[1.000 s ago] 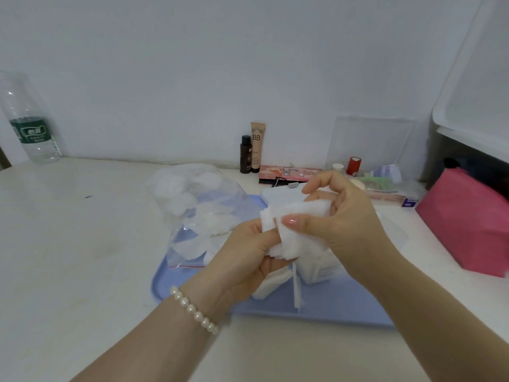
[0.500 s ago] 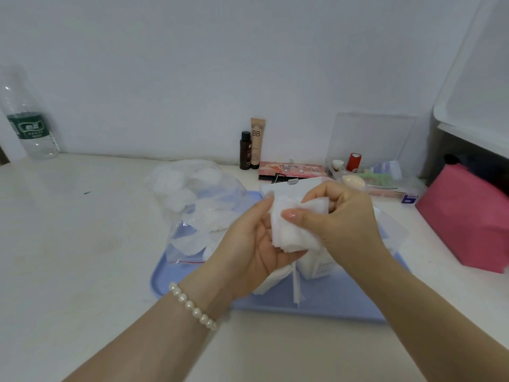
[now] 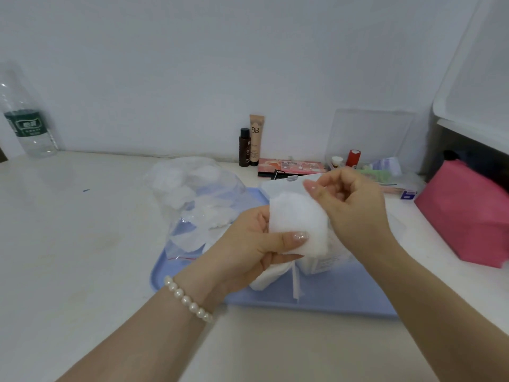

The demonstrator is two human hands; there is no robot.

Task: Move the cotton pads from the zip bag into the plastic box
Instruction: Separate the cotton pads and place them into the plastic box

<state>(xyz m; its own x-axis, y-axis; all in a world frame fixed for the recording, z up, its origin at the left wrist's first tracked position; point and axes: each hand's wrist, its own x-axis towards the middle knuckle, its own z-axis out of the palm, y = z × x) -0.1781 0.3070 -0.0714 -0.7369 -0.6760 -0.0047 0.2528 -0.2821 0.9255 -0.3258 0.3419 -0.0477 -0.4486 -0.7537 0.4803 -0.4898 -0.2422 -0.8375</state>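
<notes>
My left hand (image 3: 248, 252) grips a stack of white cotton pads (image 3: 297, 221) above the blue tray (image 3: 330, 299), with the thumb pressed across the front of the stack. Just above and right of the stack is my right hand (image 3: 352, 205), its fingers curled and nothing visible in them. The clear zip bag (image 3: 192, 199), with several pads still inside, lies on the tray's left side. Under my hands stands the clear plastic box (image 3: 325, 263), partly hidden, with its lid (image 3: 278, 186) raised behind. More white pads (image 3: 264, 279) lie below my left hand.
Along the wall stand a water bottle (image 3: 27, 130), a dark small bottle (image 3: 244, 147), a BB cream tube (image 3: 256, 139), a pink palette (image 3: 292, 166) and a clear organiser (image 3: 371, 139) with small items. A pink pouch (image 3: 465, 216) and a white drawer unit (image 3: 473, 86) are at right.
My right hand has let go of the pad stack and lifted up and to the right. The left hand now holds the stack alone, thumb across its front.
</notes>
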